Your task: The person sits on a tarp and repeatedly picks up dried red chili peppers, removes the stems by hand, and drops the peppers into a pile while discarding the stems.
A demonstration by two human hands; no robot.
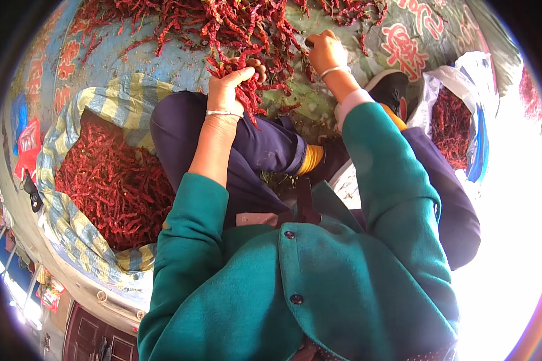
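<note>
My left hand [229, 85] is closed around a bunch of dried red chili peppers [247, 99], which stick out above and below the fist over my left knee. To its right, my right hand [327, 53] has its fingers curled downward beside the edge of the chili pile [223, 24]. Whatever those fingertips hold, if anything, is hidden. The pile spreads across the top of the view, its peppers wrinkled, long and tangled.
At left, a yellow-and-blue checked sack [90, 99] lies open, full of red chilies. A white sack [473, 72] with darker chilies stands at right beside my shoe [389, 90]. A printed tarp [126, 63] covers the ground. A red plastic bag [28, 147] lies far left.
</note>
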